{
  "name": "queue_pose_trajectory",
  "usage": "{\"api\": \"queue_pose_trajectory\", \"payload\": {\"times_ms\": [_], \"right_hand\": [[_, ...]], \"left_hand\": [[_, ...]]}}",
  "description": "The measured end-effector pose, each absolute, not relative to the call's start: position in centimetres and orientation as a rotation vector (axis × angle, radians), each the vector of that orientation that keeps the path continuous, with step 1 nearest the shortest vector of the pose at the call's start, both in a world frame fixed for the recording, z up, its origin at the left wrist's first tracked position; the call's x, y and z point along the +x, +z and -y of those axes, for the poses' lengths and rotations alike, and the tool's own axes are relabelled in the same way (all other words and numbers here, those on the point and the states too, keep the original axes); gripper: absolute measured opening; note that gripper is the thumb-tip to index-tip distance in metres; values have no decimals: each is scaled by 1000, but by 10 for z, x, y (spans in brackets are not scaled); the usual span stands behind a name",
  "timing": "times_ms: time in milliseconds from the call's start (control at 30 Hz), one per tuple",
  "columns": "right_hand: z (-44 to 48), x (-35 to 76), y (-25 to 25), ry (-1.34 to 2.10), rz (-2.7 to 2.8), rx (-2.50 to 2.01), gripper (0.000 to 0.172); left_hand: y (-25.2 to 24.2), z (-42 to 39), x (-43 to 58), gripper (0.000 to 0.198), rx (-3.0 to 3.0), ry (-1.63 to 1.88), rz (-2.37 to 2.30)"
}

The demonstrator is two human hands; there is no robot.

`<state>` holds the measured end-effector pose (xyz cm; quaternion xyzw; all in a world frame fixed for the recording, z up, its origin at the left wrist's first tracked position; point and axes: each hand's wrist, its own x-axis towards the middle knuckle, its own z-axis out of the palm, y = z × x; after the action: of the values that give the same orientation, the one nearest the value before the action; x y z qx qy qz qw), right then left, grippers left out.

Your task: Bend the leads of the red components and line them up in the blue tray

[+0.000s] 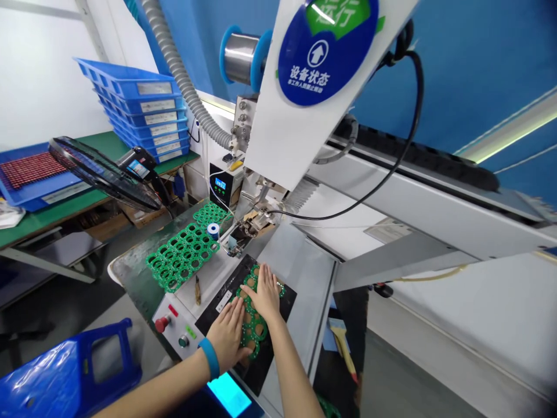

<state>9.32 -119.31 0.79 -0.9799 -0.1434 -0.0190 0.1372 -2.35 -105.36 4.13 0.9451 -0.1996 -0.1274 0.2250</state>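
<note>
Both my hands lie flat on a green circuit panel with round holes (255,331), which rests in a black fixture plate (287,299) on a soldering machine. My left hand (228,337), with a blue wristband, presses the panel's near left part, fingers stretched out. My right hand (263,293) presses the far part, fingers spread. Neither hand holds anything.
A stack of green panels (180,258) lies left of the fixture, with a small solder spool (213,230) beside it. The machine's head (255,209) hangs just beyond the hands. A red stop button (162,323) and green button (183,341) sit on the front. Blue trays (139,110) and a fan (104,174) stand at left.
</note>
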Motion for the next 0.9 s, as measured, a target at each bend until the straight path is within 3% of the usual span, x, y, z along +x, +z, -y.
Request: {"api": "queue_pose_trajectory", "payload": {"times_ms": [133, 367, 667, 900], "right_hand": [[1193, 91, 15, -104, 419, -2832, 84], [1187, 67, 31, -162, 548, -2841, 80], [1177, 57, 20, -146, 542, -2907, 84], [1178, 59, 22, -113, 545, -2938, 86]], "left_hand": [[52, 1048, -16, 83, 2506, -358, 486], [74, 983, -46, 42, 2251, -319, 192], [-32, 931, -108, 27, 1878, -837, -575], [-63, 934, -109, 21, 1575, -848, -753]]}}
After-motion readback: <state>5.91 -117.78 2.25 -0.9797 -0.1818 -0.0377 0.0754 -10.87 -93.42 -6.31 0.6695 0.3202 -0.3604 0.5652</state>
